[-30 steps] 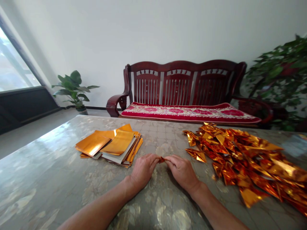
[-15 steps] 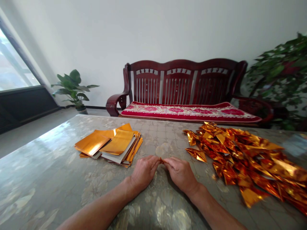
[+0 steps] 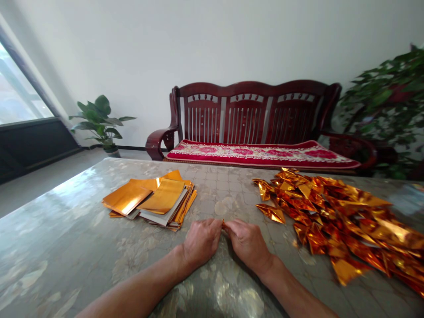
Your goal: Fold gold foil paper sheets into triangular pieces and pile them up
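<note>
My left hand (image 3: 203, 238) and my right hand (image 3: 247, 240) meet at the middle of the table, fingertips pinched together. Between them is a small piece of gold foil paper (image 3: 223, 224), mostly covered by the fingers; only a thin glint shows. Left of my hands lies a loose stack of square gold foil sheets (image 3: 165, 194), some with the grey-white back showing. To the right spreads a large heap of folded gold foil pieces (image 3: 318, 207), pointed at their ends. One folded foil piece (image 3: 271, 213) lies at the heap's near left edge.
The table (image 3: 82, 234) has a glossy, flower-patterned cover. Beyond it stands a dark red wooden bench (image 3: 247, 115) with a red floral cushion (image 3: 241, 151). Potted plants stand at the left (image 3: 102, 115) and right (image 3: 391, 97). A clear plastic item (image 3: 406, 198) lies at the right edge.
Both hands stay together at the same place, with the fingers shifted slightly around the foil. Less of the foil shows between them now. The stack and heap are unchanged.
</note>
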`<action>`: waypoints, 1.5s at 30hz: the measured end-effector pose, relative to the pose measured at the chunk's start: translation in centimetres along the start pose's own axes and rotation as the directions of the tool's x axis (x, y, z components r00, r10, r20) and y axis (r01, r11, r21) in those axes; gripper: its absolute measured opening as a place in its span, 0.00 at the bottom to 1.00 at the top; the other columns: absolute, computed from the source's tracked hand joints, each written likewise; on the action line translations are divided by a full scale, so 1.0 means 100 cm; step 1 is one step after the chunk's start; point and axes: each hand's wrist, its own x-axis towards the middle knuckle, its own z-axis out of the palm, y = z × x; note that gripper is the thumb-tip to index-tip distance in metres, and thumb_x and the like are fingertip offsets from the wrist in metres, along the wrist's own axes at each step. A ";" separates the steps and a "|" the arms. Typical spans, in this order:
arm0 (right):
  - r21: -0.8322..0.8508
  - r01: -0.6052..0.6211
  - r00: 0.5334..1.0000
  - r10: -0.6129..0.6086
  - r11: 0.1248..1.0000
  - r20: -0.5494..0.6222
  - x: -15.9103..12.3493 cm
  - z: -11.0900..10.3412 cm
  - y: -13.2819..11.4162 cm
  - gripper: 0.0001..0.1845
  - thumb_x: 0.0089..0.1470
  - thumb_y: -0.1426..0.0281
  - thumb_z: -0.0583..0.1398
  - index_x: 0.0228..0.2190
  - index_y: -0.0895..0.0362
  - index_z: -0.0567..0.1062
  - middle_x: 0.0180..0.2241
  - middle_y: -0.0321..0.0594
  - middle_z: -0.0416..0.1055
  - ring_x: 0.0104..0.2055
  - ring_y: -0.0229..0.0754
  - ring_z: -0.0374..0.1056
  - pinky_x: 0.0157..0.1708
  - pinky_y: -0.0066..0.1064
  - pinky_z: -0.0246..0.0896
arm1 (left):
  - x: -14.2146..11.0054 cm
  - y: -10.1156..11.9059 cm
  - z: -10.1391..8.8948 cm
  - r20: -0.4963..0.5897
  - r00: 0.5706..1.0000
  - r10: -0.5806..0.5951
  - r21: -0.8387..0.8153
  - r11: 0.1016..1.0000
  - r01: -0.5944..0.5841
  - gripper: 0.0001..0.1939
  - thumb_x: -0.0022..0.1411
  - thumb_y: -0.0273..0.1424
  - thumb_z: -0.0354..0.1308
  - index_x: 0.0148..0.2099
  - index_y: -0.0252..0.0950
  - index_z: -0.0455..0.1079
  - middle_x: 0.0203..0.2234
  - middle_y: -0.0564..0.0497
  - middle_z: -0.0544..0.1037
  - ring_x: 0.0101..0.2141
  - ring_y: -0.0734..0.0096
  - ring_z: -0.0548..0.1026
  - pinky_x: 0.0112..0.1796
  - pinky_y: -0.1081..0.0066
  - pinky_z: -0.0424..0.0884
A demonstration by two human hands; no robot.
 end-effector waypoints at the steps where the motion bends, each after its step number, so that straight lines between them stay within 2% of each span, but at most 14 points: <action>1: 0.007 -0.002 1.000 0.002 1.000 -0.007 0.000 0.001 0.000 0.16 0.62 0.74 0.52 0.31 0.55 0.78 0.28 0.40 0.77 0.32 0.40 0.74 0.33 0.26 0.63 | 0.000 0.000 0.000 0.002 1.000 -0.002 -0.011 1.000 0.002 0.11 0.68 0.26 0.46 0.36 0.37 0.68 0.28 0.49 0.78 0.29 0.69 0.76 0.30 0.73 0.64; 8: 0.188 -0.070 0.990 0.091 0.980 -0.105 0.010 -0.001 0.015 0.13 0.60 0.72 0.55 0.37 0.52 0.80 0.31 0.38 0.78 0.32 0.39 0.73 0.33 0.26 0.65 | 0.006 -0.008 0.000 -0.102 0.982 -0.157 -0.265 0.956 0.126 0.12 0.70 0.31 0.49 0.41 0.40 0.74 0.31 0.51 0.81 0.32 0.71 0.77 0.34 0.75 0.67; 11: 0.232 -0.119 0.983 0.148 0.965 -0.109 0.013 -0.004 0.025 0.13 0.59 0.72 0.55 0.37 0.51 0.80 0.30 0.36 0.77 0.32 0.39 0.73 0.34 0.27 0.66 | 0.007 -0.009 -0.001 -0.091 0.977 -0.193 -0.374 0.916 0.146 0.11 0.68 0.31 0.52 0.43 0.42 0.77 0.33 0.52 0.82 0.32 0.71 0.78 0.35 0.76 0.68; 15: 0.236 -0.087 0.988 0.115 0.968 -0.107 0.013 -0.009 0.033 0.13 0.59 0.74 0.55 0.38 0.51 0.80 0.31 0.36 0.76 0.35 0.40 0.74 0.36 0.28 0.67 | 0.006 -0.008 -0.005 -0.067 0.974 -0.216 -0.546 0.825 0.146 0.12 0.67 0.35 0.53 0.46 0.42 0.77 0.38 0.52 0.83 0.38 0.68 0.79 0.41 0.73 0.71; 17: 0.238 -0.047 0.988 0.081 0.970 -0.135 0.013 -0.012 0.034 0.13 0.60 0.74 0.56 0.39 0.51 0.79 0.32 0.36 0.76 0.36 0.40 0.73 0.36 0.28 0.66 | 0.006 -0.008 -0.006 -0.004 0.960 -0.278 -0.688 0.698 0.200 0.18 0.69 0.40 0.48 0.50 0.40 0.75 0.34 0.50 0.82 0.35 0.67 0.79 0.39 0.70 0.73; 20: 0.254 0.028 0.985 0.017 0.967 -0.173 0.013 -0.016 0.032 0.12 0.61 0.72 0.56 0.39 0.51 0.79 0.33 0.37 0.76 0.36 0.39 0.73 0.37 0.28 0.66 | 0.008 -0.009 -0.005 0.156 0.909 -0.386 -0.888 0.348 0.300 0.26 0.70 0.47 0.43 0.54 0.34 0.71 0.34 0.47 0.80 0.30 0.68 0.79 0.32 0.70 0.75; 23: 0.276 0.088 0.985 -0.041 0.957 -0.169 0.014 -0.020 0.029 0.11 0.63 0.70 0.56 0.40 0.50 0.79 0.34 0.37 0.76 0.37 0.39 0.73 0.38 0.28 0.67 | 0.012 -0.008 -0.004 0.360 0.855 -0.372 -0.926 -0.030 0.377 0.23 0.64 0.46 0.56 0.51 0.33 0.70 0.39 0.45 0.78 0.29 0.72 0.78 0.29 0.73 0.74; 26: 0.298 0.124 0.986 -0.085 0.947 -0.142 0.015 -0.020 0.025 0.12 0.64 0.70 0.55 0.42 0.50 0.79 0.34 0.38 0.76 0.37 0.38 0.73 0.39 0.28 0.67 | 0.015 -0.006 -0.005 0.477 0.829 -0.293 -0.877 -0.218 0.428 0.20 0.54 0.40 0.68 0.44 0.32 0.71 0.33 0.49 0.79 0.26 0.77 0.76 0.26 0.78 0.72; 29: 0.314 0.151 0.982 -0.105 0.937 -0.158 0.017 -0.017 0.022 0.13 0.63 0.72 0.55 0.42 0.50 0.79 0.34 0.38 0.76 0.37 0.38 0.73 0.38 0.28 0.68 | 0.015 -0.005 -0.009 0.492 0.831 -0.261 -0.860 -0.291 0.418 0.20 0.47 0.36 0.74 0.38 0.32 0.72 0.27 0.52 0.78 0.24 0.79 0.74 0.25 0.80 0.70; 31: 0.310 0.157 0.970 -0.087 0.938 -0.226 0.018 -0.015 0.020 0.14 0.62 0.75 0.55 0.43 0.50 0.78 0.36 0.38 0.76 0.39 0.39 0.73 0.39 0.29 0.68 | 0.015 -0.005 -0.010 0.503 0.823 -0.264 -0.847 -0.340 0.408 0.22 0.43 0.35 0.76 0.37 0.32 0.71 0.27 0.52 0.79 0.24 0.78 0.75 0.26 0.80 0.72; 34: 0.300 0.112 0.931 0.006 0.947 -0.366 0.018 -0.017 0.013 0.18 0.58 0.79 0.54 0.45 0.52 0.75 0.40 0.40 0.74 0.41 0.40 0.72 0.40 0.31 0.69 | 0.016 -0.005 -0.011 0.499 0.810 -0.308 -0.840 -0.403 0.364 0.24 0.39 0.34 0.78 0.36 0.32 0.70 0.27 0.52 0.80 0.25 0.76 0.77 0.28 0.77 0.75; 37: 0.308 0.093 0.889 0.060 0.947 -0.454 0.017 -0.023 0.002 0.16 0.55 0.79 0.56 0.43 0.53 0.74 0.39 0.41 0.71 0.37 0.39 0.69 0.33 0.29 0.68 | 0.017 -0.006 -0.010 0.466 0.805 -0.366 -0.849 -0.441 0.291 0.25 0.38 0.35 0.78 0.35 0.33 0.70 0.26 0.53 0.79 0.24 0.77 0.76 0.27 0.79 0.75; 41: 0.254 0.142 0.911 -0.026 0.957 -0.411 0.016 -0.027 -0.009 0.07 0.54 0.76 0.60 0.33 0.54 0.77 0.32 0.38 0.68 0.33 0.38 0.67 0.30 0.27 0.64 | 0.018 -0.005 -0.009 0.433 0.807 -0.400 -0.858 -0.457 0.234 0.24 0.38 0.35 0.78 0.34 0.33 0.70 0.24 0.55 0.77 0.23 0.81 0.74 0.26 0.82 0.75; 45: 0.238 0.091 0.925 0.006 0.967 -0.380 0.018 -0.025 -0.013 0.07 0.55 0.75 0.60 0.33 0.53 0.79 0.30 0.37 0.67 0.33 0.37 0.67 0.32 0.27 0.64 | 0.017 -0.004 -0.007 0.426 0.817 -0.387 -0.862 -0.448 0.237 0.24 0.39 0.35 0.78 0.35 0.33 0.70 0.24 0.56 0.76 0.23 0.82 0.74 0.26 0.82 0.75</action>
